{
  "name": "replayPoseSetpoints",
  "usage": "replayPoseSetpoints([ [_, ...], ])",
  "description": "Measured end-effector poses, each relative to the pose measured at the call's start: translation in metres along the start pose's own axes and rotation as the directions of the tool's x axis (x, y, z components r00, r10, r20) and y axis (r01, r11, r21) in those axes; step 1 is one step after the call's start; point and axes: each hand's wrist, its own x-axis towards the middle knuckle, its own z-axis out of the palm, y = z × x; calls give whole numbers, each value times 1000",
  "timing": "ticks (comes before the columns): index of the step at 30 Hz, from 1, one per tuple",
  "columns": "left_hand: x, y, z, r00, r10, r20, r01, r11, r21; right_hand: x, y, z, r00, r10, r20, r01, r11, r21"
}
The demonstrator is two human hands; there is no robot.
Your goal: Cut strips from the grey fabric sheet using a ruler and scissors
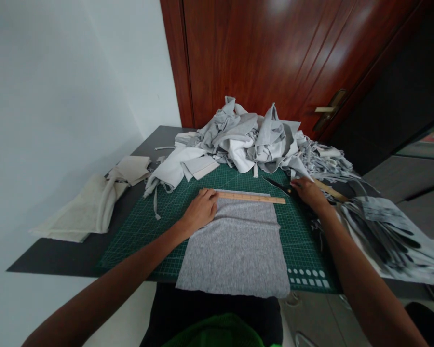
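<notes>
A piece of heathered grey knit fabric (235, 255) lies on the green cutting mat (130, 246), its lower edge hanging over the table's front. Across its top edge runs a wooden ruler (251, 196). My left hand (200, 212) presses on the ruler's left end, fingers bent over it and the fabric. To the right, my right hand (307, 192) is closed at the handles of a pair of black scissors (280, 186), whose blades point left beyond the ruler's right end. The handles are mostly hidden by the fingers.
A heap of grey and white fabric scraps (242, 135) covers the table's back. Thin trimmings (327, 159) lie at back right. A stack of grey cloth pieces (390, 236) sits on the right, cream fabric (90, 207) on the left. A wooden door (249, 58) stands behind.
</notes>
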Motion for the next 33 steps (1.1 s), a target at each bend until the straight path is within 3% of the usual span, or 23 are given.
replayPoseSetpoints([
  [7,-7,4,2,1000,-21,-11,21,1000,-22,3,0,-6,998,31,63,-32,999,3],
  [13,-16,9,6,998,-56,37,56,998,-3,5,-6,-12,996,72,48,-68,996,-61],
  [18,-17,15,4,992,-102,73,101,995,14,11,-24,-22,992,97,-84,-104,992,-78],
  [22,-16,16,5,993,-101,64,102,995,-8,27,-79,-21,978,25,-207,10,986,167],
  [29,-16,18,4,994,-101,49,102,995,-15,53,-244,22,978,-207,-9,178,817,549],
  [31,-17,20,2,995,-96,37,97,995,-16,58,-273,36,961,-276,22,211,780,590],
  [33,-17,21,0,996,-91,8,91,995,-31,61,-287,46,958,-288,1,227,760,609],
])
